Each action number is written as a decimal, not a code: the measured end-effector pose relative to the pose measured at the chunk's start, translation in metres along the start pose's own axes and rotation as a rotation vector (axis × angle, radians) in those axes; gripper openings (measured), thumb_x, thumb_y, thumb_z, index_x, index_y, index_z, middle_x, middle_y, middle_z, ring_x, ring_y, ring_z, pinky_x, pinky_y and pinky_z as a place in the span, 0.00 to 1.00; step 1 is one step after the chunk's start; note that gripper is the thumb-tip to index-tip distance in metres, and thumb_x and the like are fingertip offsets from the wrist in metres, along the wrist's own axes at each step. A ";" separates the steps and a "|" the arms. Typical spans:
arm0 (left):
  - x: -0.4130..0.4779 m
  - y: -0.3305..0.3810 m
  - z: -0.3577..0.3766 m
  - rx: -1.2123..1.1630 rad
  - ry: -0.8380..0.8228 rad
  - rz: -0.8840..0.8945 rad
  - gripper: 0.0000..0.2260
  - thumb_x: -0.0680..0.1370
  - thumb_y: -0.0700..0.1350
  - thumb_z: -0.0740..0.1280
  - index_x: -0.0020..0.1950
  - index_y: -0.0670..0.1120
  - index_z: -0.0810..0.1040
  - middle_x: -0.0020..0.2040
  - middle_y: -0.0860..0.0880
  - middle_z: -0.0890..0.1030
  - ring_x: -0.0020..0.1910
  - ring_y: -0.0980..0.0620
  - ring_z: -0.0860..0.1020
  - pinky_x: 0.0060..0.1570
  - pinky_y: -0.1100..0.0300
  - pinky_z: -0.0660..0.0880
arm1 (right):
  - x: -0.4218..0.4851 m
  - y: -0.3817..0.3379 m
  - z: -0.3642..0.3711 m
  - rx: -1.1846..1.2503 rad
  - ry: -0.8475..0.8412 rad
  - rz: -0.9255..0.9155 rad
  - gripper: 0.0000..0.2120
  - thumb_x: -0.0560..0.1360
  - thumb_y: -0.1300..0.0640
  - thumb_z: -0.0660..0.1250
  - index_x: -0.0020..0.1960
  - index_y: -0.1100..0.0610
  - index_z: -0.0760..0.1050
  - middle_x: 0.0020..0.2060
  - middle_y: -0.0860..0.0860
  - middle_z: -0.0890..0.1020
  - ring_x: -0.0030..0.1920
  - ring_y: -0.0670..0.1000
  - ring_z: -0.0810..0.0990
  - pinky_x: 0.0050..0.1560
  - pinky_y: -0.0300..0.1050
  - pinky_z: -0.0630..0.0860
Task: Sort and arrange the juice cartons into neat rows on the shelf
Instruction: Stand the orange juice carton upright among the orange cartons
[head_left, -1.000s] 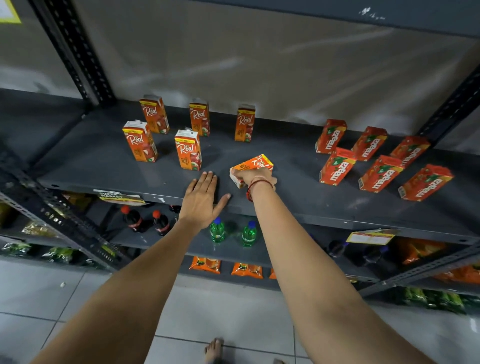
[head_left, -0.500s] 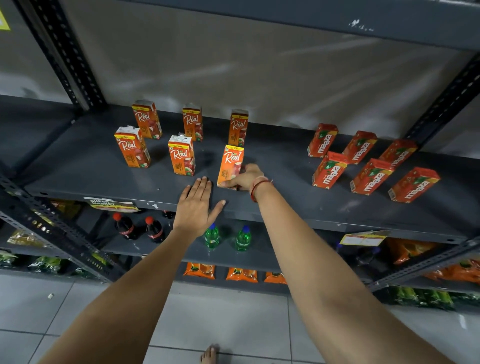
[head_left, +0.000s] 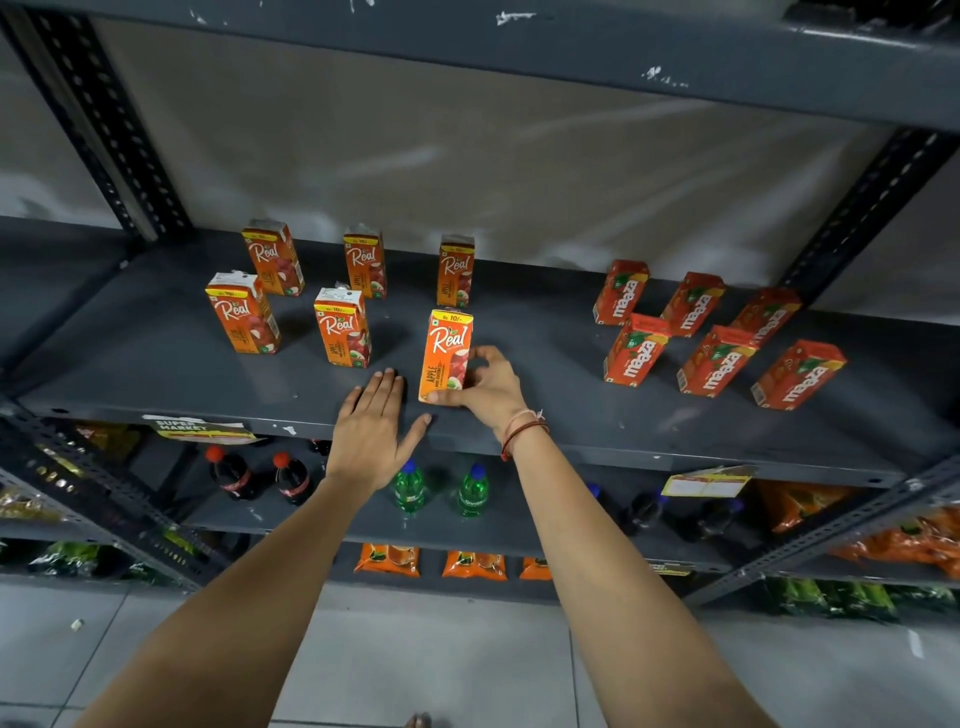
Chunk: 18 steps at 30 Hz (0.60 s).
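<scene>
An orange Real apple carton stands upright near the front of the grey shelf. My right hand grips its lower right side, thumb across the base. My left hand lies flat and open on the shelf's front edge, just left of that carton. Several more Real cartons stand on the left: a back row and a front pair. On the right, several red Maaza cartons stand in two slanted rows.
A slotted upright rises at the back left, another at the right. The shelf above overhangs. Below are cola bottles, green bottles and orange packets. A price tag hangs on the front edge.
The carton in my right hand went from lying tilted to standing upright, in line with the front Real pair. My left hand stayed flat on the shelf edge.
</scene>
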<state>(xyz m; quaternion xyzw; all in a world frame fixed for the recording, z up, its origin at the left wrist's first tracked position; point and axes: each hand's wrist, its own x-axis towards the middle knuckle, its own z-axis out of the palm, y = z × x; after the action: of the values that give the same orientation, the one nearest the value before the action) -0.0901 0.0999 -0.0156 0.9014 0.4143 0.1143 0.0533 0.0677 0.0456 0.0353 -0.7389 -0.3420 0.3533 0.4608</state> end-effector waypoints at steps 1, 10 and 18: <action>0.000 0.000 0.000 0.001 -0.002 0.000 0.44 0.72 0.68 0.32 0.72 0.39 0.62 0.73 0.42 0.65 0.73 0.46 0.60 0.72 0.49 0.56 | 0.000 0.000 -0.001 0.000 -0.001 -0.005 0.35 0.58 0.57 0.81 0.59 0.56 0.68 0.56 0.58 0.82 0.57 0.56 0.81 0.64 0.56 0.74; 0.001 0.000 0.000 -0.022 -0.013 -0.010 0.42 0.73 0.68 0.34 0.72 0.39 0.63 0.73 0.41 0.65 0.73 0.46 0.61 0.71 0.49 0.57 | 0.018 -0.006 -0.009 -0.073 0.131 -0.122 0.30 0.61 0.59 0.80 0.59 0.59 0.70 0.56 0.56 0.82 0.56 0.55 0.81 0.61 0.49 0.76; 0.001 -0.001 0.003 -0.015 0.004 -0.005 0.37 0.75 0.64 0.41 0.73 0.40 0.60 0.74 0.42 0.63 0.74 0.47 0.59 0.73 0.50 0.54 | 0.041 0.005 0.007 -0.220 0.170 -0.213 0.26 0.63 0.61 0.78 0.58 0.60 0.71 0.55 0.57 0.82 0.57 0.55 0.80 0.53 0.38 0.70</action>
<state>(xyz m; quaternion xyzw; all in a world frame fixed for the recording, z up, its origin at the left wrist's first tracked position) -0.0898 0.1018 -0.0181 0.8996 0.4159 0.1191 0.0596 0.0837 0.0813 0.0202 -0.7717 -0.4147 0.1993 0.4390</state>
